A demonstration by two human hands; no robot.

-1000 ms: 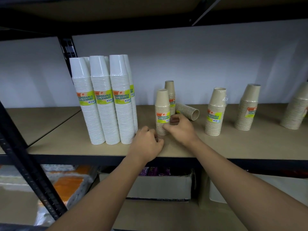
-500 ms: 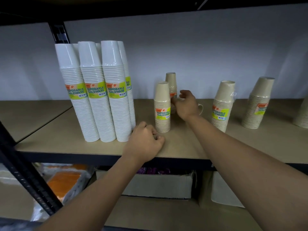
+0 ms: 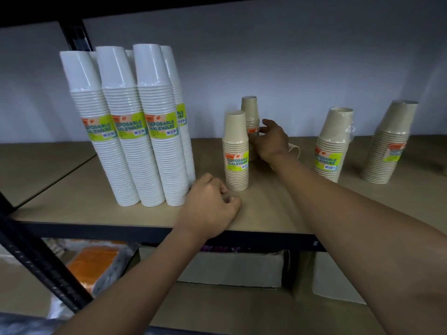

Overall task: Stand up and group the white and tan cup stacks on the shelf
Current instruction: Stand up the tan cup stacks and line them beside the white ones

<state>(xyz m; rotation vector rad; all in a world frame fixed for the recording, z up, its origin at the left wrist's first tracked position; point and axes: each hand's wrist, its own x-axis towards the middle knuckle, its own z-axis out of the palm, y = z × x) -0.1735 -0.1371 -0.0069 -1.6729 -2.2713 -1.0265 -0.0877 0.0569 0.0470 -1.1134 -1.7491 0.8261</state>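
Left of the curled left hand, the white cup stacks are seen standing upright and packed tight together, each tall column banded with a green "Disposable Tableware" label. Just beyond that hand's knuckles a short tan stack is stood upright, with a second tan stack behind it, touched by the fingers of the right hand, and a lying stack's rim is glimpsed past the wrist. Right of the right hand, two more tan stacks are left apart, leaning.
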